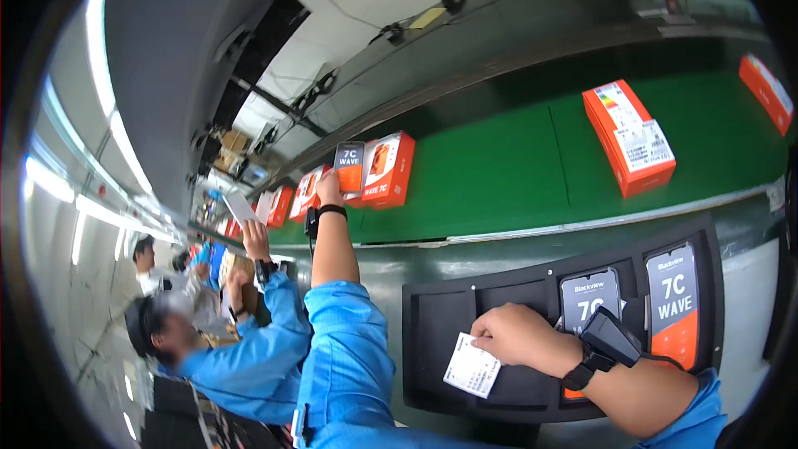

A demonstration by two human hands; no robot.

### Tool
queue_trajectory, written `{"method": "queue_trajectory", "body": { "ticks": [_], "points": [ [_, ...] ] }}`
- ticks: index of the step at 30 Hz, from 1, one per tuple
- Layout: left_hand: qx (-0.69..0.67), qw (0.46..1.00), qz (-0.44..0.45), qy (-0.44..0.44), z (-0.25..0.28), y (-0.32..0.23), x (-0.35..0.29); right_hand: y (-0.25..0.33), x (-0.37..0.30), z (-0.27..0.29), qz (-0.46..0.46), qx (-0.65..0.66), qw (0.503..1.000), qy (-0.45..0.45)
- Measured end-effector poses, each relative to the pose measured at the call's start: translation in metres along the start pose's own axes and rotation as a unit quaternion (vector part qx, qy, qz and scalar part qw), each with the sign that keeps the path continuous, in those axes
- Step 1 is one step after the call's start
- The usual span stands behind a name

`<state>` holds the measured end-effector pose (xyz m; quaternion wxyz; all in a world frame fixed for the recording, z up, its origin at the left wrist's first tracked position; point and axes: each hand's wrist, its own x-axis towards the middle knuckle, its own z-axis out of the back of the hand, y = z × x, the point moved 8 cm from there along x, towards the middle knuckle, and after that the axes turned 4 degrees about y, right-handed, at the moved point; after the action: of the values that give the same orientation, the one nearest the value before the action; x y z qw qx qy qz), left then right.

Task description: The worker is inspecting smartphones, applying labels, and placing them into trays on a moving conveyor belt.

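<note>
My left hand (330, 188) reaches far forward over the belt, its fingers closed on the lower edge of a smartphone (350, 155) with a grey and orange front film. The phone lies against an orange and white phone box (389, 169); whether it rests on it I cannot tell. My right hand (517, 333) pinches a white printed label sheet (472, 366) over the left part of a black compartment tray (432, 308). Two more smartphones with the same film sit in that tray: one (590, 289) is partly hidden by my right wrist, the other (672, 303) is at the right end.
A green conveyor belt (490, 175) runs across. On it stand an orange box with labels (629, 137), another orange box (766, 93) at far right, and several more boxes leftward. At left, a co-worker in a blue sleeve (258, 378) holds a white flat item (241, 207) close to my left arm.
</note>
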<state>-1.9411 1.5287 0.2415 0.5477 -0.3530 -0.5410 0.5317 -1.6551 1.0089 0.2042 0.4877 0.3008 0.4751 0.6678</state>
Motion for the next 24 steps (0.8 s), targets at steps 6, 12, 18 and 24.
{"method": "queue_trajectory", "body": {
  "ticks": [6,12,18,24],
  "points": [
    [0.546,0.811,-0.148,0.150,-0.081,0.026,-0.009,0.001,-0.002,0.009,-0.025,0.034,0.999,-0.031],
    [0.642,0.749,-0.101,0.128,-0.150,0.024,-0.084,-0.022,-0.001,0.010,-0.036,0.020,0.998,-0.053],
    [0.541,0.762,-0.219,0.280,-0.212,-0.031,-0.164,-0.010,0.006,-0.003,-0.001,-0.023,0.999,-0.036],
    [0.425,0.760,-0.458,0.180,-0.185,-0.135,-0.149,-0.005,0.000,0.004,0.015,-0.010,0.998,-0.055]
  ]
}}
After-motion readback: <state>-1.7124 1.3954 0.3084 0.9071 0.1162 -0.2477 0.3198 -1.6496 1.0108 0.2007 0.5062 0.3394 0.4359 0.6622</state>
